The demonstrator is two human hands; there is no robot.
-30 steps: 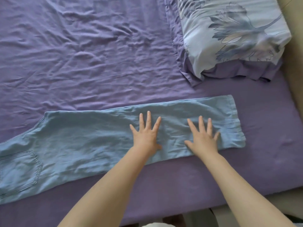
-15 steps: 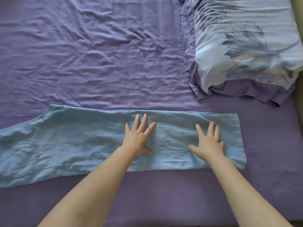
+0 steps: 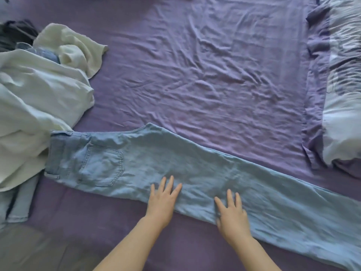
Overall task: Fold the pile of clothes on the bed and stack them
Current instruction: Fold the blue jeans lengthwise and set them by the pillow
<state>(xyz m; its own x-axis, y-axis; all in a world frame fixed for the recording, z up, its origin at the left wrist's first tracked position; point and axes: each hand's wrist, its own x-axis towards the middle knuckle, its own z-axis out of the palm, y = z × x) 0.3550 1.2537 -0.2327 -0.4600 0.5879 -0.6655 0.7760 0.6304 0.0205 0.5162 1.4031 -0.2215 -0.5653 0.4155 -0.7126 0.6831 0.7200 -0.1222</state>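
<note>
Light blue jeans (image 3: 195,173) lie flat across the purple bed sheet (image 3: 195,75), folded lengthwise, waistband at the left and legs running off to the lower right. A back pocket faces up near the waistband. My left hand (image 3: 163,200) presses flat on the thigh part with fingers spread. My right hand (image 3: 231,214) lies flat on the leg a little to the right, fingers straight. A heap of unfolded clothes (image 3: 33,98), mostly white and pale garments, sits at the left edge, touching the waistband.
A floral pillow (image 3: 343,85) on a purple pillowcase lies along the right side. More denim (image 3: 17,206) pokes out under the white heap at the lower left. Dark garments (image 3: 13,34) lie at the far upper left.
Both hands have slid left along the jeans, from the hem end toward the thigh. The view has swung left, bringing the waistband and the clothes heap into sight.
</note>
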